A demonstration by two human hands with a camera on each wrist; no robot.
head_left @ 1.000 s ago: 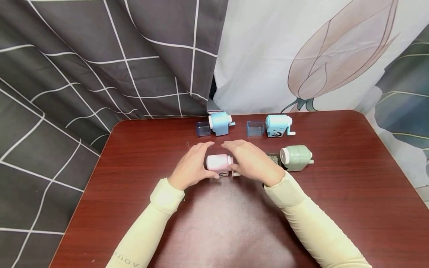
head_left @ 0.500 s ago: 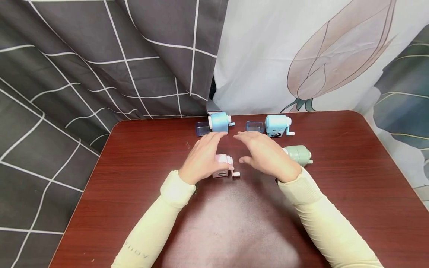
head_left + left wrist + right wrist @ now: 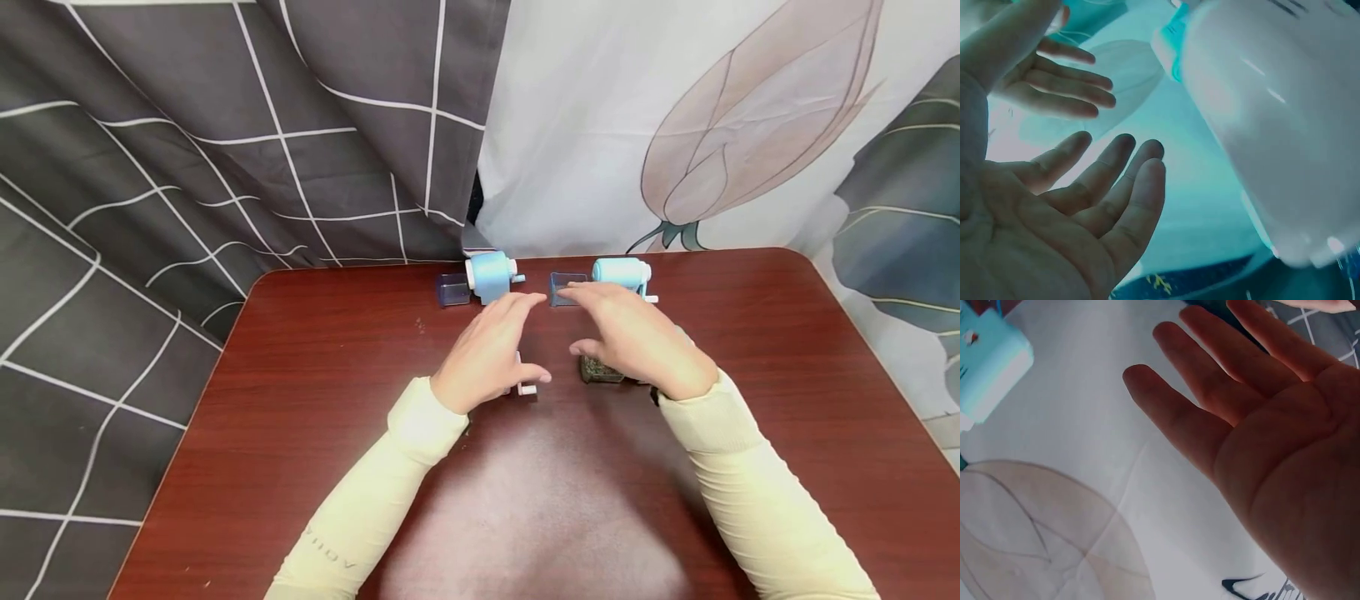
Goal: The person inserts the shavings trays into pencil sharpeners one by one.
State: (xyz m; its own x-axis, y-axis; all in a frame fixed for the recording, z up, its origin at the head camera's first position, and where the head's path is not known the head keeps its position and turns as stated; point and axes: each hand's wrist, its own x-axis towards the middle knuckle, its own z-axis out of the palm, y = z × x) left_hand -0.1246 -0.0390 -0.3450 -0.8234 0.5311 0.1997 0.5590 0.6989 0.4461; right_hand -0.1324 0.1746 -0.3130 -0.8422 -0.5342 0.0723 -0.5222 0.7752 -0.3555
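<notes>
My left hand (image 3: 491, 354) hovers over the pink crank pencil sharpener, with fingers loosely bent and nothing held. Only the sharpener's white crank handle (image 3: 528, 390) peeks out past the thumb in the head view. In the left wrist view, the sharpener's pale body (image 3: 1272, 125) looms beside the palm, apart from the fingers. My right hand (image 3: 637, 337) is held over the green sharpener and hides nearly all of it; a dark drawer with shavings (image 3: 600, 372) shows below the thumb. The right wrist view shows relaxed fingers (image 3: 1179, 419) with nothing in them.
At the table's back edge stand a blue sharpener (image 3: 491, 275) with its dark drawer (image 3: 453, 289) pulled out, and a light-blue sharpener (image 3: 618, 272) with a clear blue drawer (image 3: 567, 289). Curtains (image 3: 585, 125) hang right behind the brown table (image 3: 300, 400).
Both hands have moved to the right. The left hand now covers the pink sharpener it framed earlier, and the right hand has gone from beside it to over the green one. The sharpeners stay put.
</notes>
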